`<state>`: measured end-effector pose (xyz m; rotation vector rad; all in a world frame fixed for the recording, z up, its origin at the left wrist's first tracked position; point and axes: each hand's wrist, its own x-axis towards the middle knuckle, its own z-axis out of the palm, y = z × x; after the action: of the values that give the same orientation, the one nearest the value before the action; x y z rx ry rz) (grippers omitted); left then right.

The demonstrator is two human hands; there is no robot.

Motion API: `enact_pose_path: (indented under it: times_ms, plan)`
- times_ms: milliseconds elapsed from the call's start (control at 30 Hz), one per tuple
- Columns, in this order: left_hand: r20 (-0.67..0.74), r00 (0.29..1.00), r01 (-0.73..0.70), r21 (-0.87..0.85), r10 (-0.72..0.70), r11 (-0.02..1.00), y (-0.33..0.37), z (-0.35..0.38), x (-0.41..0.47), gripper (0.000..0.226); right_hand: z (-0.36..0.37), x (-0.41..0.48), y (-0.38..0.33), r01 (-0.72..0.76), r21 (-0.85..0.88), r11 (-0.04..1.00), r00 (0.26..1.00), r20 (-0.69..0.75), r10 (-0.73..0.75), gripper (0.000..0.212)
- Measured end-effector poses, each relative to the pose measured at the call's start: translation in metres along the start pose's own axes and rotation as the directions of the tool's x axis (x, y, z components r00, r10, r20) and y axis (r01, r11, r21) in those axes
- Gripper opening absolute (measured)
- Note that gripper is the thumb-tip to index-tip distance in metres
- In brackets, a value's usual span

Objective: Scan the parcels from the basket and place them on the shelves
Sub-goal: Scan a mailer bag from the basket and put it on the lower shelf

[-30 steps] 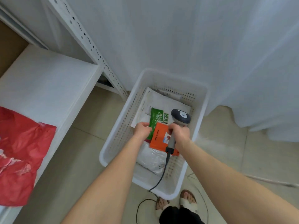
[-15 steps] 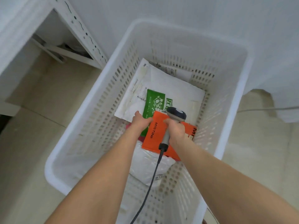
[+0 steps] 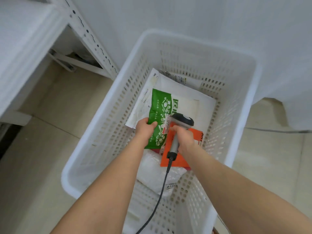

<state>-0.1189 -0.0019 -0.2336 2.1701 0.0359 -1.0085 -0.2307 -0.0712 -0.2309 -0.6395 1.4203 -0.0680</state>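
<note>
We hold a green parcel [image 3: 159,105] under the scanner [image 3: 182,119]
Our left hand [image 3: 146,128] pinches its left edge, mid-basket [image 3: 244,115]; our right hand [image 3: 184,139] clenches the scanner's handle, above an orange parcel [image 3: 179,160].

Reaching downward side by side, left hand [image 3: 145,128] and right hand [image 3: 185,139] each curl in a grip.

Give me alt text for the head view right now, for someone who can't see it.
Left hand grips a green printed parcel bag in a white perforated plastic basket, while the right hand holds a grey corded handheld scanner over it. An orange flat parcel lies under the scanner's handle.
</note>
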Motion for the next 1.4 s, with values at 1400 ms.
enact_pose_path:
  times_ms: [1400]
  plan:
    - [-0.433, 0.901, -0.26, -0.505, 0.019, 0.823, 0.213, -0.435, -0.57, 0.021, 0.049, -0.648, -0.216, 0.371, -0.114, 0.921, 0.85, 0.441, -0.288, 0.016]
